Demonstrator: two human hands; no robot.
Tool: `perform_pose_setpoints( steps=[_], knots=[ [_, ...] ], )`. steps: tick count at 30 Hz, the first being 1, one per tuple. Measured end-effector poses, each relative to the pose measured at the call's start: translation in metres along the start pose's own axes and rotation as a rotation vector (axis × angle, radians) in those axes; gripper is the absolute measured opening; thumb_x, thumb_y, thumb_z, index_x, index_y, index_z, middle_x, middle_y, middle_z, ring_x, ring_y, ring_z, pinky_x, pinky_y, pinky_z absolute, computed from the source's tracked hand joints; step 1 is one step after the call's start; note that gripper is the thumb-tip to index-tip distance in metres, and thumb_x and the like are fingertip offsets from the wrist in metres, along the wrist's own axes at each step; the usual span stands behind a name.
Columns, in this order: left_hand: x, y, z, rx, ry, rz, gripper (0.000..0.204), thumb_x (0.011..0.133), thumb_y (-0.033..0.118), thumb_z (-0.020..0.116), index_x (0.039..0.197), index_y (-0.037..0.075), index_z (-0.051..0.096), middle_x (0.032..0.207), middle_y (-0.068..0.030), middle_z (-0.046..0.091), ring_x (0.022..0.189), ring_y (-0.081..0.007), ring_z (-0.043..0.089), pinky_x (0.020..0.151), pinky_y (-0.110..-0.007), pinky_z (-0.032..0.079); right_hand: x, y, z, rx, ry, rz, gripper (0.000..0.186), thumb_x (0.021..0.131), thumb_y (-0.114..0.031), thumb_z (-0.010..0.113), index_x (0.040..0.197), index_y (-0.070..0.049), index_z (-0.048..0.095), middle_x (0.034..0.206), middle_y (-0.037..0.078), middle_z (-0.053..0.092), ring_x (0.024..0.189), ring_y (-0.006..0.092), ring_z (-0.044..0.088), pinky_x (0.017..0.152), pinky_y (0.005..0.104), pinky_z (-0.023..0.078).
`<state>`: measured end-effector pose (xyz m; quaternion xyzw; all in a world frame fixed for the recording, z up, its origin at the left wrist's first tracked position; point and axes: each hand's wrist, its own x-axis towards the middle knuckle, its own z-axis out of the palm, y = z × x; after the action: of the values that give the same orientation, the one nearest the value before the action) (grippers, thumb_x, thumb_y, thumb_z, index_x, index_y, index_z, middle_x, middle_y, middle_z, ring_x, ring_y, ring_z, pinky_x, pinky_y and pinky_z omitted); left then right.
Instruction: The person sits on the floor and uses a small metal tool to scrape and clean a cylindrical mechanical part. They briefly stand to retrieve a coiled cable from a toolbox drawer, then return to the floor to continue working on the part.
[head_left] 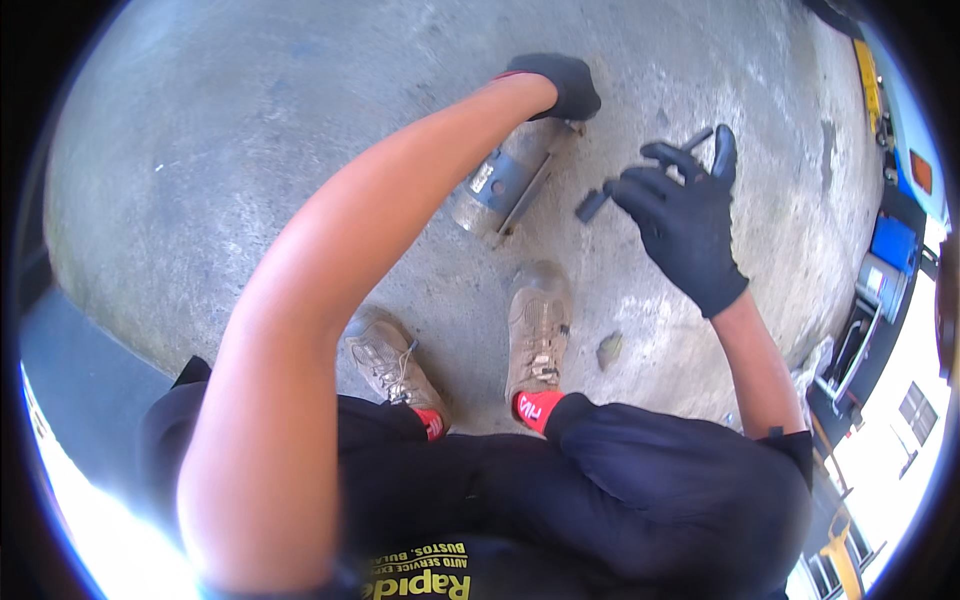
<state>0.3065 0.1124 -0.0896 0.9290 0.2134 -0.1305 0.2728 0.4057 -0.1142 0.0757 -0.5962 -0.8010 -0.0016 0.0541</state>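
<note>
Down on the concrete floor (250, 150) lies one grey metal cylinder (505, 180), its far end gripped by the gloved left hand (568, 85). Just right of it, the gloved right hand (685, 215) pinches one dark rod-shaped tool (640, 178), fingers partly spread.

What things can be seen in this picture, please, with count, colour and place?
grey metal cylinder part: one, grey and silver, lying on the floor ahead of the shoes
dark slim rod-shaped tool: one, black, in the right hand
grey concrete floor: one, grey, stained
small stone-like lump: one, grey-brown, right of the right shoe
tan lace-up shoes: two, tan, with red socks
left hand: black glove, on the cylinder's far end
right hand: black glove, grip around the tool
</note>
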Motion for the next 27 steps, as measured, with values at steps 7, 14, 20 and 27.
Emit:
perform_pose_setpoints(
  steps=[7, 14, 20, 27],
  knots=[
    [-0.063, 0.045, -0.010, -0.053, 0.431, 0.290, 0.038, 0.102, 0.050, 0.066, 0.099, 0.014, 0.079, 0.112, -0.0106, 0.077, 0.099, -0.0343, 0.074, 0.091, -0.048, 0.060, -0.045, 0.006, 0.059, 0.226, 0.164, 0.350, 0.017, 0.093, -0.017, 0.080, 0.110, -0.020, 0.077, 0.104, -0.001, 0.074, 0.108, 0.0239, 0.067, 0.104, 0.0491, 0.038],
    [-0.065, -0.044, 0.001, -0.216, 0.651, 0.342, 0.051, 0.104, 0.060, 0.062, 0.113, 0.014, 0.081, 0.113, -0.0073, 0.078, 0.105, -0.0285, 0.073, 0.095, -0.045, 0.057, -0.038, -0.014, 0.075, 0.355, 0.179, 0.361, 0.014, 0.094, -0.021, 0.081, 0.108, -0.019, 0.077, 0.102, -0.002, 0.073, 0.102, 0.0210, 0.067, 0.104, 0.0499, 0.037],
    [-0.078, -0.019, -0.016, -0.168, 0.605, 0.253, 0.029, 0.097, 0.034, 0.068, 0.103, 0.006, 0.073, 0.098, -0.0230, 0.069, 0.101, -0.0461, 0.064, 0.088, -0.054, 0.051, -0.016, 0.001, 0.086, 0.236, 0.195, 0.250, 0.016, 0.094, -0.031, 0.082, 0.106, -0.022, 0.077, 0.103, -0.004, 0.073, 0.104, 0.0215, 0.067, 0.113, 0.0566, 0.033],
    [-0.081, 0.001, 0.009, -0.707, 0.758, 0.127, 0.048, 0.097, 0.046, 0.074, 0.119, 0.003, 0.077, 0.125, -0.0268, 0.074, 0.108, -0.0469, 0.071, 0.090, -0.050, 0.057, -0.003, -0.011, 0.087, 0.266, 0.172, 0.126, 0.017, 0.091, -0.027, 0.085, 0.104, -0.019, 0.078, 0.101, -0.002, 0.073, 0.103, 0.0222, 0.067, 0.111, 0.0526, 0.039]
  ],
)
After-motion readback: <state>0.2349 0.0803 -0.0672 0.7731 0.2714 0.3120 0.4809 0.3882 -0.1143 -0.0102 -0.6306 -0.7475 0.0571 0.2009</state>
